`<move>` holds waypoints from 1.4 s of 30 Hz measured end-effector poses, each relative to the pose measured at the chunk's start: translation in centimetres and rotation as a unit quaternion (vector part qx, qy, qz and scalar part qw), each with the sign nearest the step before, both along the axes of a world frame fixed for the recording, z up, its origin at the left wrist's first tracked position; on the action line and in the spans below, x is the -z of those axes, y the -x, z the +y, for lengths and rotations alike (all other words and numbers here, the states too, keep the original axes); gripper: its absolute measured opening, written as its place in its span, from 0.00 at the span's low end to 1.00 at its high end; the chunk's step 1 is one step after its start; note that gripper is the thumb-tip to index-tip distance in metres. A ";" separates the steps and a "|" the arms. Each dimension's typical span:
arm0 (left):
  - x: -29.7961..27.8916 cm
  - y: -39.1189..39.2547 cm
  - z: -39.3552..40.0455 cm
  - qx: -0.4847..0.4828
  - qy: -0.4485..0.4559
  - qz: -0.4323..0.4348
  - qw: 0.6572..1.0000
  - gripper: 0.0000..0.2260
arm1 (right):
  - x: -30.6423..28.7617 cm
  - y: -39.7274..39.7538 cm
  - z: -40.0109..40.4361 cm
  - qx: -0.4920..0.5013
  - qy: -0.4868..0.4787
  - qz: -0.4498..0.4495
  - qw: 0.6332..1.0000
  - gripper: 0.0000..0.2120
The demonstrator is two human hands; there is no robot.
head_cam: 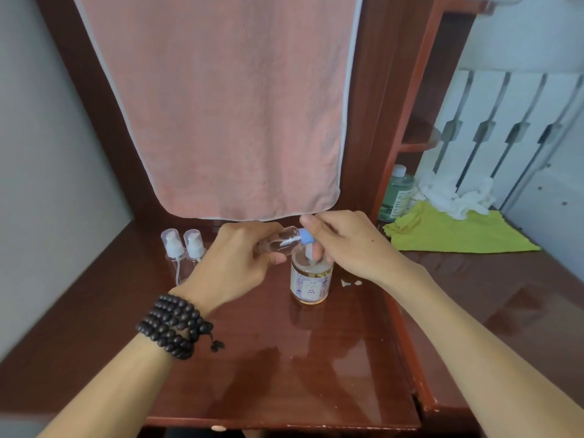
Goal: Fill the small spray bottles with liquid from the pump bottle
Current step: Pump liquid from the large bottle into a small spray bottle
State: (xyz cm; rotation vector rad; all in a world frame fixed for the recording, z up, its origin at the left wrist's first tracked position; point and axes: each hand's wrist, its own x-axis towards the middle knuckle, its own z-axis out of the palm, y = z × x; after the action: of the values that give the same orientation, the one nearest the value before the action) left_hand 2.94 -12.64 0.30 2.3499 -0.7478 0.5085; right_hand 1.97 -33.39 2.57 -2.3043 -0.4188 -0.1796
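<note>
A round pump bottle [311, 279] with a floral label and amber liquid stands on the red-brown wooden desk [316, 358]. Its blue pump head [306, 237] is at the top. My right hand [347, 245] rests on that pump head, fingers curled around the neck. My left hand [234, 263], with a dark bead bracelet on the wrist, holds a small clear bottle [279, 243] tipped sideways, its mouth against the pump's spout. Two small spray tops with clear caps [183, 245] stand just left of my left hand, their tubes hanging down.
A pink towel [227, 105] hangs behind the desk. At the right lie a yellow-green cloth [448, 230], crumpled white tissue [452, 197] and a green-liquid bottle [396, 194]. Small white scraps [350, 282] lie right of the pump bottle. A radiator stands far right.
</note>
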 end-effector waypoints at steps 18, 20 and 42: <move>0.3 0.1 0.3 -0.027 0.001 0.000 1.000 0.16 | -0.1 0.1 -0.4 0.017 -0.006 -0.005 1.000 0.04; 0.5 -0.1 0.7 -0.045 0.008 0.012 0.999 0.16 | -0.3 -0.1 -1.2 0.030 -0.016 -0.021 0.999 0.03; 2.2 0.6 2.8 -0.063 0.224 0.204 0.951 0.12 | 11.8 0.5 1.8 -0.049 0.372 0.074 0.924 0.09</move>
State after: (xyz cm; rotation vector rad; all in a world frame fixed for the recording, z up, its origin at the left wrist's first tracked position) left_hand 2.39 -9.84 -1.92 1.9823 -0.2556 0.2015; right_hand 1.42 -31.60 -9.27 -3.0017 -0.5946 0.2522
